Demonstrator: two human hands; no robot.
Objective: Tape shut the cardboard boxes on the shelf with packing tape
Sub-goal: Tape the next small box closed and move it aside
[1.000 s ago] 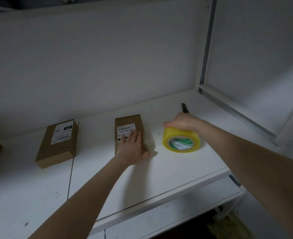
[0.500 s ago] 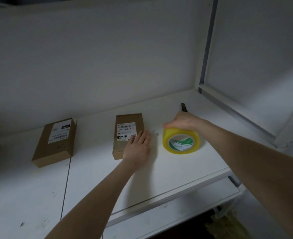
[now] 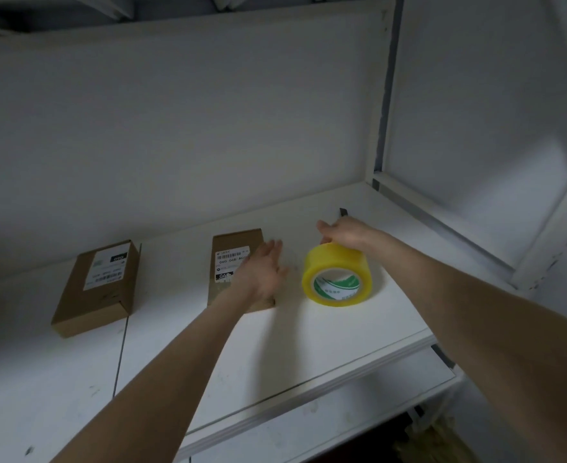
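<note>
**One grip closed, one open**

The yellow tape roll (image 3: 337, 279), on edge on the shelf (image 3: 308, 332), is clasped from above by the right grip (image 3: 342, 232). The left grip (image 3: 262, 272) is spread flat over the right edge of the box (image 3: 232, 259) beside it.

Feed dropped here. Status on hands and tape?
Right hand grips tape roll. Left hand open over middle box. Small dark object behind right hand.

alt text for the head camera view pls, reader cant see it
A person's right hand grips the top of a yellow tape roll standing on edge on a white shelf, while the open left hand reaches over the right edge of a labelled cardboard box. A second labelled box lies further left.
</note>
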